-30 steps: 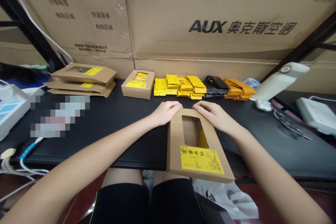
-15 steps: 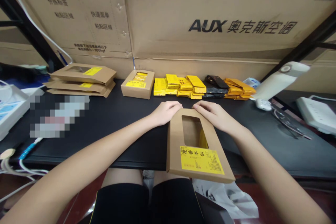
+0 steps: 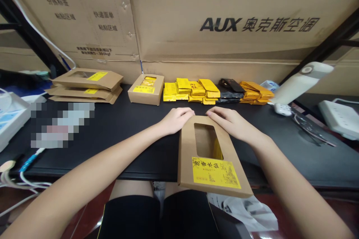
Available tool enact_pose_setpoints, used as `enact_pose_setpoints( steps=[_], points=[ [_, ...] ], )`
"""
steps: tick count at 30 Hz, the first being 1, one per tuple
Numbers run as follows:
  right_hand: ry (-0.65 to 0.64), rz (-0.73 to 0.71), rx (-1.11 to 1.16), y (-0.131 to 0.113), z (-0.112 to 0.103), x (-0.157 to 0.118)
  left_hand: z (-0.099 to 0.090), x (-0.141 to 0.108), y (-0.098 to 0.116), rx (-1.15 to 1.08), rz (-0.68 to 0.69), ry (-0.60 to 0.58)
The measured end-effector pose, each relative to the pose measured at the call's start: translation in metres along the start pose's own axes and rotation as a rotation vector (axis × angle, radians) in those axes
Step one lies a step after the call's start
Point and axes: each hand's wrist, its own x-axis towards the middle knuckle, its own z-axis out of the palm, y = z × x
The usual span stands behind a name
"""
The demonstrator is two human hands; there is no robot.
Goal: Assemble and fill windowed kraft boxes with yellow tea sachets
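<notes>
A brown cardboard box with a cut-out window and a yellow label juts over the table's front edge, its labelled end towards me. At its far left corner, my left hand grips the cardboard with bent fingers. My right hand holds the far right corner, thumb along the side. The fingertips of both hands are partly hidden behind the far end. Through the window a bit of yellow shows inside.
Behind stand a filled window box, yellow packets, black packets and orange packets. Flattened boxes are stacked at left. A white bottle, glasses and a power strip lie right. Large cartons line the back.
The view has shifted slightly. Both hands keep their hold on the box, which stays in nearly the same place.
</notes>
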Motion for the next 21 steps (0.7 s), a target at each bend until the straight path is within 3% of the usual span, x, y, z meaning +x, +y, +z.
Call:
enact_pose_setpoints(
  steps=[21],
  points=[
    [-0.011,0.013,-0.007,-0.0003,0.0001,-0.0006,0.0,-0.0006,-0.0012,-0.001,0.007,-0.011]
  ],
)
